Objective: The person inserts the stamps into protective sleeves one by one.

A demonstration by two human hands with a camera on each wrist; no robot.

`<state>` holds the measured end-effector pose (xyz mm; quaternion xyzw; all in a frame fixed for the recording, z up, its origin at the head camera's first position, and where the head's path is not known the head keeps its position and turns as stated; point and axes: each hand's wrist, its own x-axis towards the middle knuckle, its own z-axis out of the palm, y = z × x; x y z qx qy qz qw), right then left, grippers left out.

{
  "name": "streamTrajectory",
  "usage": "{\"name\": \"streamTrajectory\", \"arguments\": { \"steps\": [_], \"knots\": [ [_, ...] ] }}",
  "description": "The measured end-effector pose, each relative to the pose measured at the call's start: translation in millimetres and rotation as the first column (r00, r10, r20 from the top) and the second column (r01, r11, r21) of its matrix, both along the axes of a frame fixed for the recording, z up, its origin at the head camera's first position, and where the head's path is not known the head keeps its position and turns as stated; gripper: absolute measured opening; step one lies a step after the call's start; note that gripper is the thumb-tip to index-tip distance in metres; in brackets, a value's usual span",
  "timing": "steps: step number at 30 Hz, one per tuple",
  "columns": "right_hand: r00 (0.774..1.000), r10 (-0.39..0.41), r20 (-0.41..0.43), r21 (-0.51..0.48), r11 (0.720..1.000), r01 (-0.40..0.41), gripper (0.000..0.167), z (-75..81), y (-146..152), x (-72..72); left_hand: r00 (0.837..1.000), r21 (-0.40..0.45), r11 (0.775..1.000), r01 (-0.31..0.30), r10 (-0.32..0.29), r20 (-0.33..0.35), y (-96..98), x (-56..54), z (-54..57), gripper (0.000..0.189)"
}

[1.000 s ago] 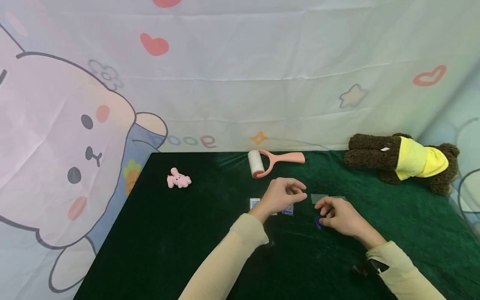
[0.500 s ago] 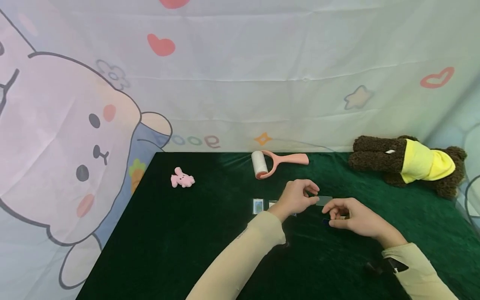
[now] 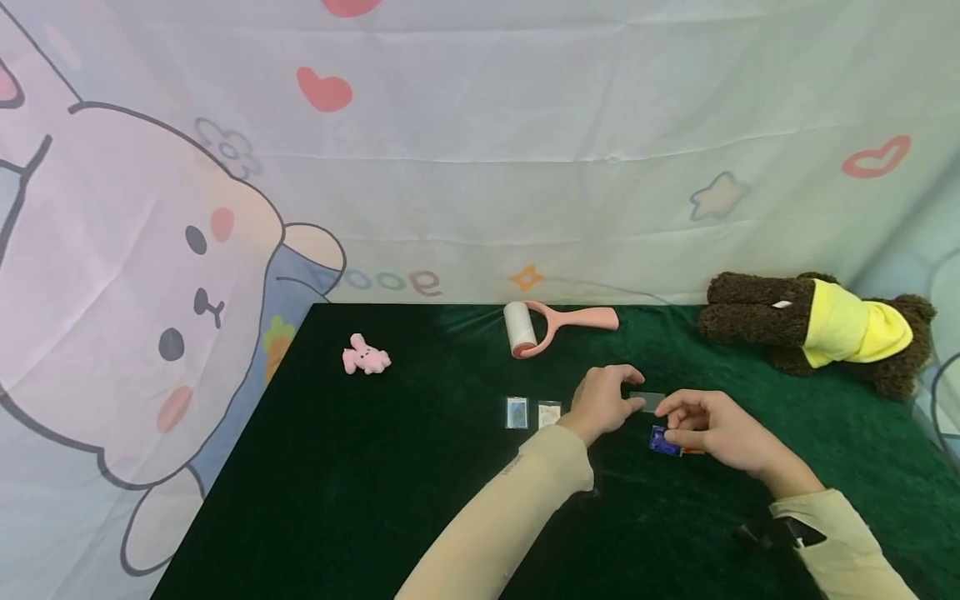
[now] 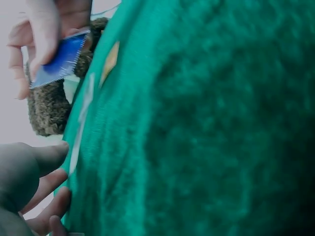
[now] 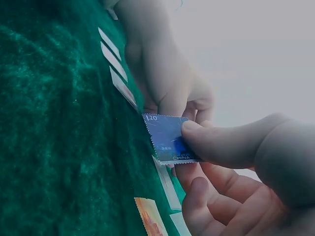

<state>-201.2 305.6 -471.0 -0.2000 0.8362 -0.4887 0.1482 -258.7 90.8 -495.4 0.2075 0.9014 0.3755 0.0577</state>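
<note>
My right hand (image 3: 712, 429) pinches a blue postage stamp (image 5: 167, 140) with perforated edges between thumb and fingers, held above the cloth. "CHINA" and "1.20" are printed on it. Beneath that hand, an orange stamp (image 5: 151, 216) lies on the green cloth. My left hand (image 3: 603, 402) hovers low over the cloth with thumb and fingers apart. Its fingertips are right at the left end of a clear sleeve (image 3: 648, 402). Left of it lie two sleeved stamps, one blue (image 3: 517, 413) and one pale (image 3: 550, 412); the right wrist view shows a third sleeved piece (image 5: 123, 88).
A pink lint roller (image 3: 555, 323) with a white roll lies at the back edge. To its right is a brown plush bear (image 3: 757, 308) in yellow clothing. A small pink plush toy (image 3: 365, 356) sits back left. Behind the table hangs a printed curtain (image 3: 480, 150).
The left hand has moved right to the clear sleeve, uncovering the sleeved stamps. The blue stamp has turned its face to the head view in the right hand. The head view has shifted slightly.
</note>
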Motion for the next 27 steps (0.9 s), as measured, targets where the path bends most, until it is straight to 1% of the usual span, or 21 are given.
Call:
{"name": "streamTrajectory", "arguments": {
  "steps": [4,7,8,12,19,23,27],
  "knots": [
    [1.000,-0.005,-0.006,0.001,1.000,0.005,0.030,0.7,-0.5,0.2,0.998,-0.095,0.995,-0.014,0.007,-0.067,3.1,0.0,-0.4,0.033],
    [1.000,-0.022,-0.007,-0.001,1.000,0.022,0.031,1.2,-1.5,0.4,0.993,-0.146,0.989,-0.017,0.000,-0.116,4.4,-1.9,0.3,0.033],
    [1.000,-0.027,-0.008,-0.001,1.000,0.027,0.031,1.6,-1.6,0.4,0.992,-0.154,0.988,-0.017,-0.002,-0.122,4.5,-2.5,0.5,0.033],
    [0.998,-0.058,-0.008,-0.015,0.998,0.058,0.030,2.7,-2.1,0.5,0.994,-0.161,0.987,-0.014,-0.004,-0.110,3.5,-4.5,1.5,0.031],
    [0.998,-0.068,-0.002,-0.013,0.998,0.068,0.028,2.7,-2.3,-1.2,0.996,-0.165,0.986,0.017,-0.030,-0.079,0.8,-4.8,3.5,0.027],
    [0.997,-0.080,-0.025,-0.006,0.997,0.080,0.023,3.1,-2.9,-0.9,0.997,-0.142,0.989,0.045,-0.053,-0.051,-1.2,-4.2,4.9,0.023],
    [0.994,-0.088,-0.065,-0.009,0.996,0.087,0.016,3.0,-3.4,0.4,0.995,-0.101,0.991,0.086,-0.091,-0.044,-3.6,-4.0,6.0,0.020]
  ]
}}
